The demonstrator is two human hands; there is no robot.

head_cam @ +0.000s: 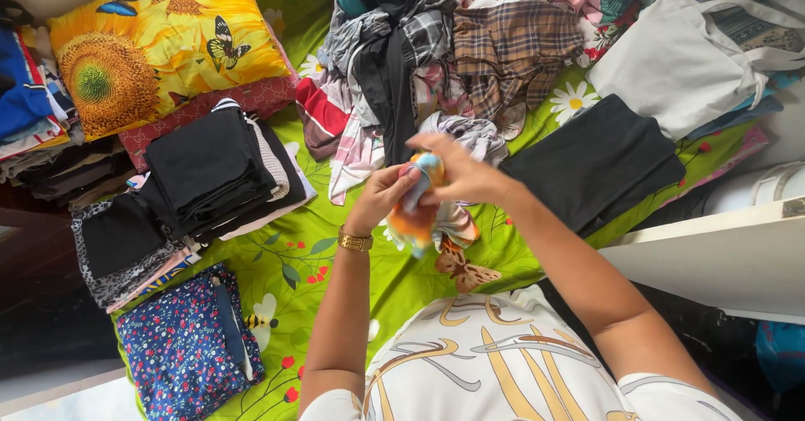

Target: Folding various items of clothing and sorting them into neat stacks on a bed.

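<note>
Both hands meet above the green flowered bed [402, 278]: the left hand [381, 194] and the right hand [461, 169] each have their fingers [419, 142] closed around a small orange and blue garment [415, 211], held up in the air between them. Beyond lies a heap of unfolded clothes [453, 44], with a folded black stack [205, 169] to the left and a folded black cloth [595, 161] to the right.

Single head-worn view, steeply downward, close over the bed [402, 287] and clothes pile [436, 44].

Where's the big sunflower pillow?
In the head view, the sunflower pillow lies at the top left of the green bedsheet, just above the stack of folded black clothes.
</note>
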